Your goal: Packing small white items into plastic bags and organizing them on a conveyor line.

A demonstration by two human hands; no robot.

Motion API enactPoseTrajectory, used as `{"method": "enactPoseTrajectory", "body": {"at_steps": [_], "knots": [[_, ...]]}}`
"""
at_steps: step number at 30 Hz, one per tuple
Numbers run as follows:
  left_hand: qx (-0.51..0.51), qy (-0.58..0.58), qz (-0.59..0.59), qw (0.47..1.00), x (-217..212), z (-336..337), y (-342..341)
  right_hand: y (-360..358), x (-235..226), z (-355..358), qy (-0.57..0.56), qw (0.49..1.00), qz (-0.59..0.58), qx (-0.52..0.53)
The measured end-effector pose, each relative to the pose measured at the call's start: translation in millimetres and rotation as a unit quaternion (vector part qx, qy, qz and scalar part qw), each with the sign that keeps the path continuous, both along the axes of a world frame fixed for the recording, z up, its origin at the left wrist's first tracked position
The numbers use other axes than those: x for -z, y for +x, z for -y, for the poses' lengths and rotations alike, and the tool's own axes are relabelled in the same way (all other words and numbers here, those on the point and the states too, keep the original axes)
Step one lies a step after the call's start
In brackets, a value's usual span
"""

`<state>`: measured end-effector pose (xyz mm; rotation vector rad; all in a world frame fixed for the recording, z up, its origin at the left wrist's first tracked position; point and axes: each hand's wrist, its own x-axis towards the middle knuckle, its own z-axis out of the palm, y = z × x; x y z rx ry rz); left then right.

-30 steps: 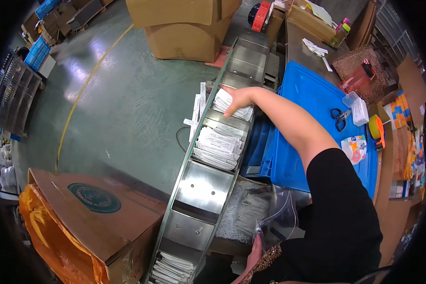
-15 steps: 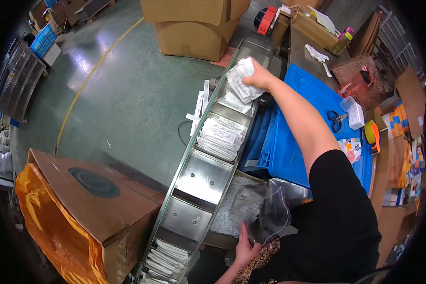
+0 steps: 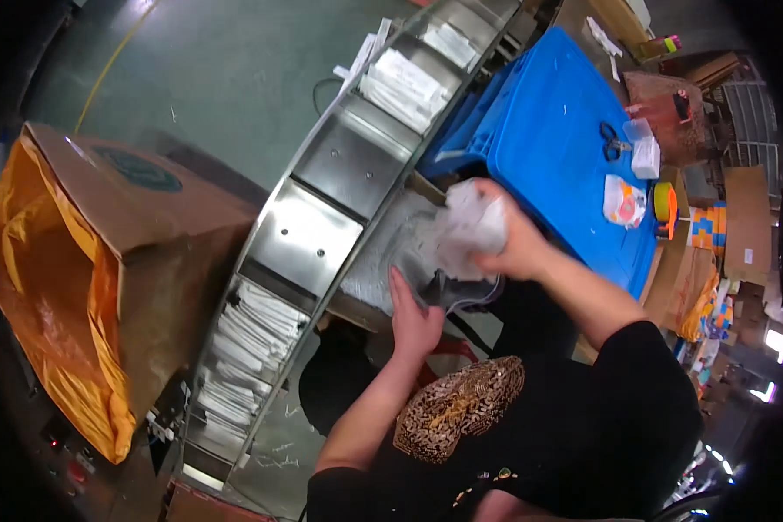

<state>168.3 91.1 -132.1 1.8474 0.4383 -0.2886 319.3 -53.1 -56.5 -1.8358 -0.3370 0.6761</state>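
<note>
One white paper-packet bunch (image 3: 468, 228) fills my right hand (image 3: 518, 240), lowered from twelve o'clock toward clear plastic bag (image 3: 426, 264); left hand's (image 3: 416, 325) grip unclear.

White packets (image 3: 473, 228) blurred; steel conveyor (image 3: 306, 228) glares; edges dark.

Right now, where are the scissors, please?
In the head view's right part, the scissors lie on the blue plastic surface, just left of the small white box, farther right than the right hand.

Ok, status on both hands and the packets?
Right hand holding white packets. Left hand at clear bag, grip unclear. Nothing visible blocking between hands.
</note>
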Motion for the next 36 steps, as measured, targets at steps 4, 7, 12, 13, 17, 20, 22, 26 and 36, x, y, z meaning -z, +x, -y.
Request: {"method": "enactPoseTrajectory", "body": {"at_steps": [4, 7, 12, 13, 17, 20, 22, 26, 36], "knots": [[-0.006, -0.02, -0.024, 0.999, -9, 0, -16, -66, 88, -31, -0.288, 0.94, -0.062, -0.174], [0.068, -0.054, -0.021, 0.996, -21, 20, -20, -113, 268, 5, -0.34, 0.919, 0.037, -0.196], [0.093, -0.037, -0.047, 0.994, -10, 11, -32, -127, 289, -2, -0.332, 0.9, 0.135, -0.249], [0.103, -0.04, -0.03, 0.993, -8, 12, -30, -125, 288, 4, -0.344, 0.89, 0.153, -0.258], [0.075, -0.013, -0.019, 0.997, 2, -6, -35, -35, 90, -51, -0.285, 0.826, -0.089, -0.479], [0.122, -0.036, -0.001, 0.992, -8, -3, -26, 94, 6, -45, -0.148, 0.848, -0.249, -0.444], [0.124, -0.043, 0.001, 0.991, -5, -4, -23, 174, -24, -59, -0.127, 0.967, -0.118, -0.186], [0.146, -0.077, -0.017, 0.986, 1, 4, -11, 305, 45, -25, -0.403, 0.869, 0.286, -0.006], [0.158, -0.083, -0.145, 0.973, 7, 6, -7, 337, 100, -40, -0.467, 0.864, 0.178, 0.054]]}}
